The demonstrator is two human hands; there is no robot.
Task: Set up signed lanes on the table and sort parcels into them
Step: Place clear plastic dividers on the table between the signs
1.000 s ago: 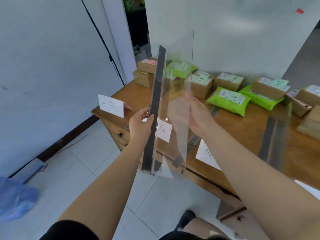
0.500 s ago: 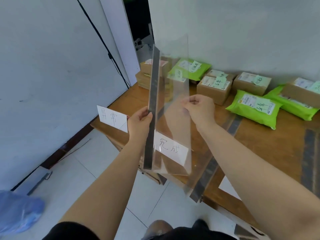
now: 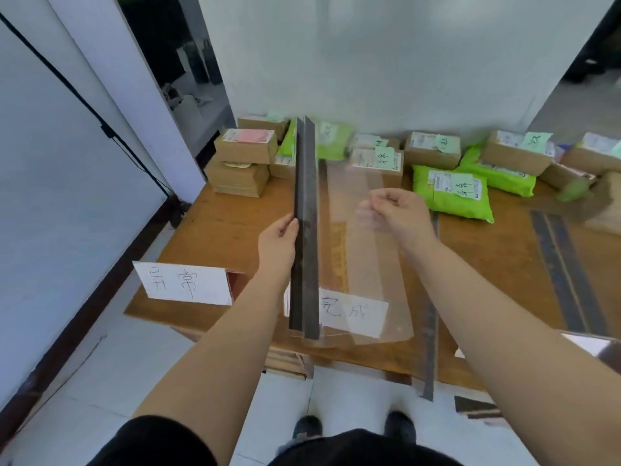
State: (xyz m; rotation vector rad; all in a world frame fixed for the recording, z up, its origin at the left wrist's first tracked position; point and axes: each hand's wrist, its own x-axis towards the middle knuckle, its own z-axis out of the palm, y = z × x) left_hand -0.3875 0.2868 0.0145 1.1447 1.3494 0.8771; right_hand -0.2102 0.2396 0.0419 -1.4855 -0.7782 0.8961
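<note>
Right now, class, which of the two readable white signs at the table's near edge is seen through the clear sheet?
The 完成 sign, seen through the clear sheet. The 异常 sign stands uncovered farther left.

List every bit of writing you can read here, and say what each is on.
"异常": handwritten on the white folded sign at the table's near left corner.
"完成": handwritten on the white sign seen through the clear divider panel that both hands hold.
Green sticky notes on the parcels: handwritten, too blurred to read.
Printed shipping labels on the boxes and green bags: too small to read.
</note>
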